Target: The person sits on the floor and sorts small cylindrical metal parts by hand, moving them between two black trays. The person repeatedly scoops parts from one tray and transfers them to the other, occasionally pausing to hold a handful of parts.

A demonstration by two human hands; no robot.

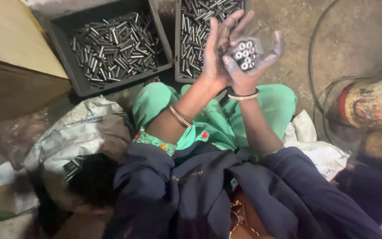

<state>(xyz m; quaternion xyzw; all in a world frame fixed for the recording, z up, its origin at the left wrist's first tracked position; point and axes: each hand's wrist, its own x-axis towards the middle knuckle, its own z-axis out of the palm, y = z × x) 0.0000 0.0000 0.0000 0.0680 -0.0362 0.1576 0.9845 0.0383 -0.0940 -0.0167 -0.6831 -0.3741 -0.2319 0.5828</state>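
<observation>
My right hand is cupped around a bundle of small metal tubes, held end-on so their round open ends face me. My left hand presses flat against the side of that bundle, fingers pointing up. Both hands are raised over my lap, in front of a dark plastic crate holding several loose metal tubes. A second dark crate of the same tubes sits to the left. Both palms are smeared dark grey.
A white woven sack with a few tubes in its mouth lies at my left. A wooden board stands at the upper left. Rusty cylinders and wire loops are at the right. White cloth lies by my right knee.
</observation>
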